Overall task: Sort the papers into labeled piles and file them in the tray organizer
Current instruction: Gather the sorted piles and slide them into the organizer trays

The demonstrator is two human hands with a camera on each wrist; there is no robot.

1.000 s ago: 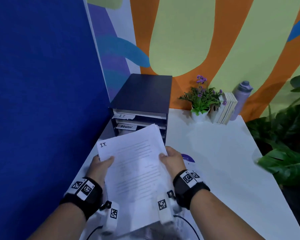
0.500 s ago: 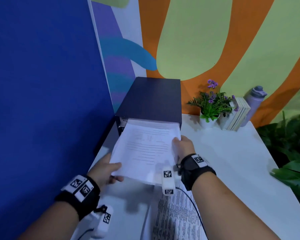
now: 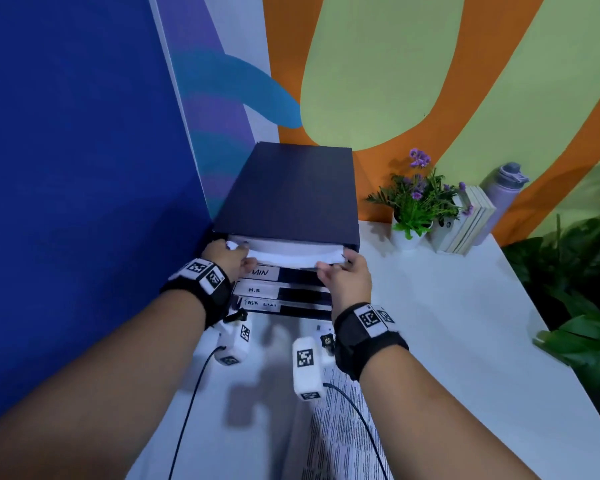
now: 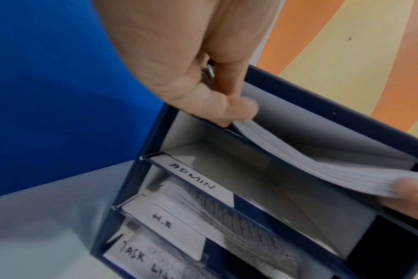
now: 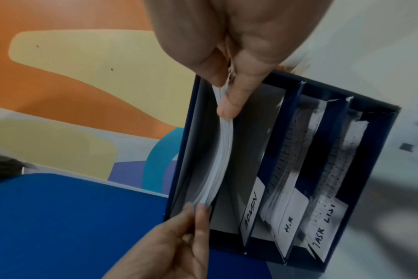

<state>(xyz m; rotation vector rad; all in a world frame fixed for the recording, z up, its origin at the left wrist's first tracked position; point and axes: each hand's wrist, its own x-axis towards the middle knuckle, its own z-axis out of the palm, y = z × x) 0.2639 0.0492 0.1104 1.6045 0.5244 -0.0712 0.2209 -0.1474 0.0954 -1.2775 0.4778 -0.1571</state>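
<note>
A dark blue tray organizer stands at the table's back left. Its lower shelves carry labels ADMIN, H.R and TASK LIST. A white stack of papers lies almost fully inside the top slot, sagging in the middle. My left hand pinches the stack's left front corner. My right hand pinches its right front corner. The H.R and TASK LIST shelves hold printed sheets.
A blue partition stands close on the left of the organizer. Printed sheets lie on the white table near me. A potted plant, books and a purple bottle stand at the back right. Large leaves overhang the right edge.
Both hands have carried the I.T. stack forward from in front of me and slid it into the organizer's top slot; only its front edge shows now.
</note>
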